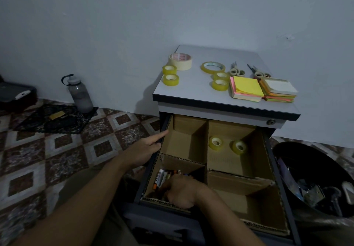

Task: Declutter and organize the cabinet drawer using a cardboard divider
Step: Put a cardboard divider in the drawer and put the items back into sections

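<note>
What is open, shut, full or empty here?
Grey cabinet drawer: pulled open.
Brown cardboard divider: set inside the drawer.
Far left compartment: empty.
Two small yellow tape rolls: in the far right compartment.
Batteries: in the near left compartment.
Right hand: down among the batteries.
Left hand: touches the drawer's left edge.
Grey plastic water bottle: upright, lid on.
Round black bin: holds rubbish.

On the cabinet top [191,90] before me lay tape rolls [170,79] left and middle, scissors [237,69] far right, sticky-note stacks [247,88] near right.
</note>
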### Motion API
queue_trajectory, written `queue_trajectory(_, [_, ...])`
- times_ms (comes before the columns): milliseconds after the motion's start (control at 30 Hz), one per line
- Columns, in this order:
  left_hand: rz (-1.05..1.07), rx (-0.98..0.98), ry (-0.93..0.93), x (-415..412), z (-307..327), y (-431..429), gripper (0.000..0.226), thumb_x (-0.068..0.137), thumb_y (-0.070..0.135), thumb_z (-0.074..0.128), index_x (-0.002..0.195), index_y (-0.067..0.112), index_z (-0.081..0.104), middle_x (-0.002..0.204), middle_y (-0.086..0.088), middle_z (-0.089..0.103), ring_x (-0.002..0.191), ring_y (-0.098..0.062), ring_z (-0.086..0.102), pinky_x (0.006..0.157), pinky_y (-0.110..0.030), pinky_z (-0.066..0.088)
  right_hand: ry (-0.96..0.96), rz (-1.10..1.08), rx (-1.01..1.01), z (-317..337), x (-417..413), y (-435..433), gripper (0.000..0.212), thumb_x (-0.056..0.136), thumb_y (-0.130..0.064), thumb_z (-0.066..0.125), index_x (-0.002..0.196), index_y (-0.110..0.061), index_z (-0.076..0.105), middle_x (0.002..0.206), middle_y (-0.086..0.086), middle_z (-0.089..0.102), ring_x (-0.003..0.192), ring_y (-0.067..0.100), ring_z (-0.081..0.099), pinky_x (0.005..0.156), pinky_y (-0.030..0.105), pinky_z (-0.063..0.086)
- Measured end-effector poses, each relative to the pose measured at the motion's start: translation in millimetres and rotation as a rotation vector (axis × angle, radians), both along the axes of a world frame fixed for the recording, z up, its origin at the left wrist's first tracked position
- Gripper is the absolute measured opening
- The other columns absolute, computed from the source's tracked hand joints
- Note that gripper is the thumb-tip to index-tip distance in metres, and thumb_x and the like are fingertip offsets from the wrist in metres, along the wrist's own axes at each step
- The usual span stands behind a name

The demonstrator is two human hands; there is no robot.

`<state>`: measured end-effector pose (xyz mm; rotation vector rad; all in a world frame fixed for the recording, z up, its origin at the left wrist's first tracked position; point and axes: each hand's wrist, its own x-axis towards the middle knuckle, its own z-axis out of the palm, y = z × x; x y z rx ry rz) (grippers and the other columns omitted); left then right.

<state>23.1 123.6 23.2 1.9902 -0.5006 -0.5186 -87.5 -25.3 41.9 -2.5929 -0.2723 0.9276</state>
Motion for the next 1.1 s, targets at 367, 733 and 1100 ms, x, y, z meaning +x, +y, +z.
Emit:
queue_trajectory(367, [-0.004,0.001,0.012,-1.8,1.8,-0.2,0.046,0.107,0.024,0.04,0.13,0.064,0.038,0.154,0.014,0.037,0.14,-0.007,0.037,0.119,-0.031,0.029,0.076,-0.041,0.081,-9.0,0.3,3.1,0.043,0.094,-0.018,0.036,0.126,-0.008,0.063,0.131,0.014,0.06,0.115,0.029,0.057,0.102,0.042,0.048])
queue_trajectory(733, [0.015,0.003,0.024,-8.9,10.0,-2.6,0.045,0.107,0.023,0.039,0.136,0.058,0.039,0.15,0.014,0.041,0.131,-0.012,0.047,0.115,-0.034,0.033,0.084,-0.093,0.132,-4.0,1.8,2.9,0.04,0.099,-0.003,0.033,0.132,0.005,0.054,0.134,0.025,0.055,0.118,0.039,0.052,0.101,0.042,0.045])
queue_trajectory(1100, [0.016,0.007,0.038,-6.6,5.4,0.2,0.045,0.107,0.023,0.039,0.143,0.05,0.038,0.155,0.012,0.038,0.14,-0.009,0.037,0.12,-0.033,0.028,0.086,-0.123,0.285,-2.7,-2.0,-1.7,0.039,0.095,-0.001,0.039,0.128,0.003,0.06,0.135,0.017,0.058,0.116,0.026,0.056,0.096,0.029,0.046])
